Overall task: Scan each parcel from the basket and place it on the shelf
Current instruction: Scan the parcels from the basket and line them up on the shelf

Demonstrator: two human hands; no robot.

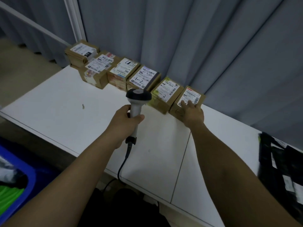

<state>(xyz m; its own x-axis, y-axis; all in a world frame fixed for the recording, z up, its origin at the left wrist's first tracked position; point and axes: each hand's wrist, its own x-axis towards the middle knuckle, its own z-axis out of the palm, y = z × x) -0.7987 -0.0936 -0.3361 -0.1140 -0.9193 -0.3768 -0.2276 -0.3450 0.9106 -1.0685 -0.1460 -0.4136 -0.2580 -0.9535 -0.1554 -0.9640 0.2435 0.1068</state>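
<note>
Several labelled cardboard parcels stand in a row along the back of the white shelf top (65, 102). The rightmost parcel (191, 95) sits next to one marked in pen (165, 94). My right hand (193, 113) rests on the front of the rightmost parcel, fingers lying over its label. My left hand (126, 120) grips the white handle of a barcode scanner (138, 95), whose dark head points at the row. Its black cable hangs down over the front edge. The blue basket (21, 169) is at the lower left.
Grey curtains hang right behind the parcels. Black plastic mailer bags (282, 164) lie at the right edge of the surface. The basket holds a white and a green package. A small scrap (83, 106) lies on the white top.
</note>
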